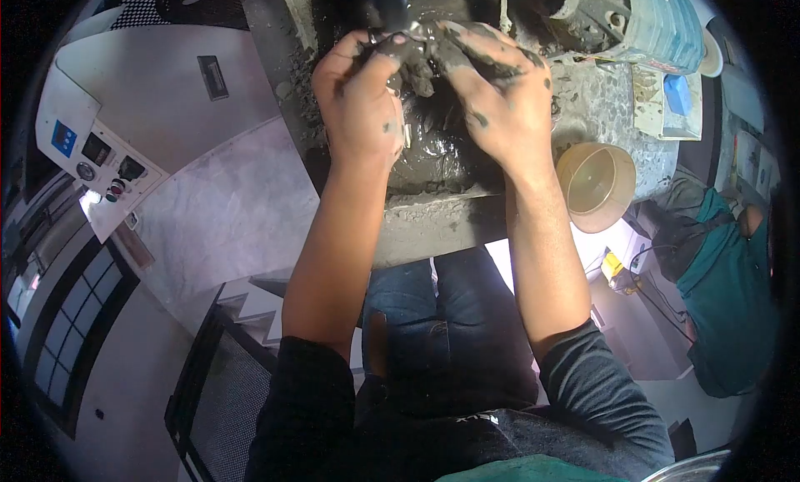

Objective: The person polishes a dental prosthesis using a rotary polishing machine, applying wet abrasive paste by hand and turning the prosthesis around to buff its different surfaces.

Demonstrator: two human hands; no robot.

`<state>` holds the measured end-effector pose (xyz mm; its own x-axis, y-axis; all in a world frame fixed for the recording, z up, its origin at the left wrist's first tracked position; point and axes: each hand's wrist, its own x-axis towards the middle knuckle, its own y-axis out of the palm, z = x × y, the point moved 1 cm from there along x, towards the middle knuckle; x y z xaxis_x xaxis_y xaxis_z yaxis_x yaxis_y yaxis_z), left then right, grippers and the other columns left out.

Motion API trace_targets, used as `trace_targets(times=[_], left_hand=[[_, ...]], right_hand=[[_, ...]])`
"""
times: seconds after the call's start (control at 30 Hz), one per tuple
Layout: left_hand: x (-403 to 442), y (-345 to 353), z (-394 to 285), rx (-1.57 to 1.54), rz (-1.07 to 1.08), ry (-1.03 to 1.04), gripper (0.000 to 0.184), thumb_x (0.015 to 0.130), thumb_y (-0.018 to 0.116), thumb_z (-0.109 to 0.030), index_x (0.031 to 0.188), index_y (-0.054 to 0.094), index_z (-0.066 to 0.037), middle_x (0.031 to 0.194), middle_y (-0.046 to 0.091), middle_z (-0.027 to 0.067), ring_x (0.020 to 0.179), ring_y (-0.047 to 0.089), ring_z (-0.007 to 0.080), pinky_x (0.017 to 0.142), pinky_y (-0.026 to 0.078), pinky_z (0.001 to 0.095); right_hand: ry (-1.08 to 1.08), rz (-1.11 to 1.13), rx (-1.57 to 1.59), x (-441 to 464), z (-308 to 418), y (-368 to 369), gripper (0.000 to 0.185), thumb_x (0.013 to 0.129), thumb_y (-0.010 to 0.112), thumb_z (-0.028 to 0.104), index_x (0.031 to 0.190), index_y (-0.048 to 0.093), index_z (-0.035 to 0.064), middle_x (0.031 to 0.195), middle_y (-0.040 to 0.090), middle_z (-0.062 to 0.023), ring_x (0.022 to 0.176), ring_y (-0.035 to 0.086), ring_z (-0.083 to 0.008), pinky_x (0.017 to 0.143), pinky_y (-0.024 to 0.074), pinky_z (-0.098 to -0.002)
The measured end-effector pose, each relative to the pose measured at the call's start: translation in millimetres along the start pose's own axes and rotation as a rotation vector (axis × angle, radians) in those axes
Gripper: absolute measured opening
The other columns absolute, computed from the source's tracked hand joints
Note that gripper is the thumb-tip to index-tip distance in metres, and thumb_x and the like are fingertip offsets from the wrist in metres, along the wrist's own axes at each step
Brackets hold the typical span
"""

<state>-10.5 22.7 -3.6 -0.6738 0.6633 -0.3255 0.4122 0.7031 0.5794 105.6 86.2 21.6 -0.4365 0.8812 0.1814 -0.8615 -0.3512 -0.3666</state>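
My left hand (358,99) and my right hand (504,94) are raised close together over a tray of wet grey slurry (429,161). Both have curled fingers, smeared with dark grey mud. Between them is a mud-coated lump (417,65), pinched from both sides; what lies under the mud cannot be made out. Small shiny spots show near the fingertips. A dark blue, blurred object (387,3) reaches down from the top edge, just above my left fingers; whether it touches the lump is unclear.
A translucent tan tub (596,186) stands right of my right wrist. Beyond it are a muddy blue container (662,24) on its side and a blue block (677,94). A control panel (108,161) is at left. At right is another person in green (721,299).
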Motion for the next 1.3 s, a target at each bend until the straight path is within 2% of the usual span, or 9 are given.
trace_targets(times=[0.47,0.5,0.6,0.67,0.8,0.9,1.0,1.13,1.3], left_hand=[[7,-3,2,0.022,-0.061,-0.118,0.004,0.077,0.058,-0.002,0.08,0.059,-0.004,0.058,0.053,0.0017,0.03,0.036,0.0083,0.026,0.024,0.0265],[6,-5,0,0.067,-0.057,-0.127,0.005,0.077,0.058,-0.003,0.081,0.06,-0.004,0.059,0.053,0.0026,0.03,0.036,0.0087,0.026,0.024,0.0265],[-14,-8,-24,0.196,-0.109,-0.257,0.01,0.077,0.063,0.0,0.088,0.062,-0.001,0.067,0.059,0.0048,0.042,0.049,0.0087,0.036,0.036,0.0226],[-26,-19,-18,0.137,0.093,0.07,0.018,0.081,0.055,0.008,0.098,0.062,0.006,0.093,0.067,0.0132,0.084,0.064,0.0169,0.081,0.051,0.0284],[-53,-8,-40,0.259,0.148,0.224,0.016,0.081,0.067,0.004,0.097,0.062,0.004,0.092,0.066,0.0074,0.076,0.061,0.0089,0.066,0.048,0.0194],[-64,-5,-45,0.271,0.176,0.244,0.019,0.082,0.066,0.006,0.1,0.061,0.003,0.096,0.066,0.0081,0.081,0.062,0.0089,0.071,0.049,0.02],[-72,-2,-52,0.257,0.202,0.279,0.019,0.082,0.065,0.006,0.101,0.061,0.004,0.097,0.065,0.0086,0.084,0.061,0.0091,0.073,0.049,0.0201],[-74,0,-59,0.255,0.244,0.306,0.019,0.083,0.063,0.006,0.102,0.06,0.006,0.096,0.065,0.0105,0.084,0.061,0.0097,0.073,0.049,0.0208],[-76,-3,-62,0.2,0.275,0.244,0.019,0.083,0.055,0.01,0.102,0.057,0.011,0.098,0.064,0.0188,0.088,0.064,0.0192,0.084,0.051,0.0297]], right_hand=[[0.051,0.101,-0.161,12,11,2,0.024,0.076,0.067,0.008,0.099,0.07,-0.0011,0.098,0.071,-0.0154,0.093,0.068,-0.0234,0.086,0.0498,-0.0308],[-0.091,0.009,-0.145,12,13,4,0.019,0.074,0.068,0.013,0.09,0.072,0.004,0.083,0.07,-0.0158,0.075,0.067,-0.0332,0.082,0.0524,-0.0368],[-0.352,0.157,-0.274,3,7,-7,0.021,0.075,0.067,0.013,0.092,0.071,0.0028,0.079,0.07,-0.0134,0.072,0.068,-0.0308,0.085,0.0516,-0.0371],[-0.072,0.211,0.003,-13,10,-15,0.026,0.076,0.063,0.011,0.098,0.07,0.0006,0.086,0.071,-0.014,0.077,0.069,-0.0267,0.09,0.05,-0.0371],[0.021,0.234,-0.183,-25,11,-17,0.043,0.072,0.057,0.01,0.112,0.064,-0.0013,0.107,0.066,-0.0238,0.1,0.065,-0.0345,0.097,0.047,-0.0407],[-0.025,0.436,-0.182,-27,21,-2,0.055,0.071,0.059,0.006,0.124,0.055,-0.0034,0.12,0.059,-0.028,0.121,0.052,-0.0408,0.105,0.0409,-0.0417],[-0.304,0.611,-0.314,-32,8,20,0.052,0.072,0.06,0.002,0.123,0.055,-0.002,0.117,0.059,-0.0283,0.12,0.052,-0.0403,0.105,0.0409,-0.0433],[0.113,0.943,-0.21,-36,39,14,0.037,0.073,0.059,0.001,0.11,0.06,-0.0068,0.111,0.06,-0.0246,0.103,0.061,-0.0387,0.1,0.0464,-0.0441],[0.014,0.787,-0.223,-66,38,6,0.026,0.076,0.059,0.003,0.1,0.062,-0.0044,0.105,0.061,-0.0211,0.094,0.062,-0.0377,0.088,0.0508,-0.0434]])
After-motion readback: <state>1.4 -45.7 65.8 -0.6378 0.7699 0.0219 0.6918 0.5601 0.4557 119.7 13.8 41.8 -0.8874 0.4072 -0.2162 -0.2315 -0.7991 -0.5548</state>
